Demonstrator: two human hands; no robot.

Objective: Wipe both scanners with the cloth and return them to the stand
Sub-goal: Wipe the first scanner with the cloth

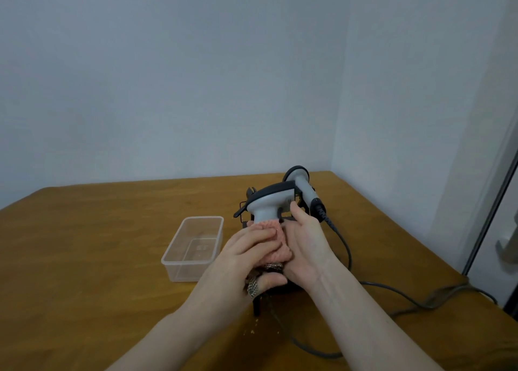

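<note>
Left grip (249, 254) presses pink cloth (276, 247) around near scanner (269, 202); right grip (304, 239) clasps it; no legible writing.

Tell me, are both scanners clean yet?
Not yet. The left hand rubs the pink cloth on the near scanner, which the right hand steadies. The far scanner sits in the black stand; whether it was wiped cannot be told. The near one must go back in the stand.
</note>
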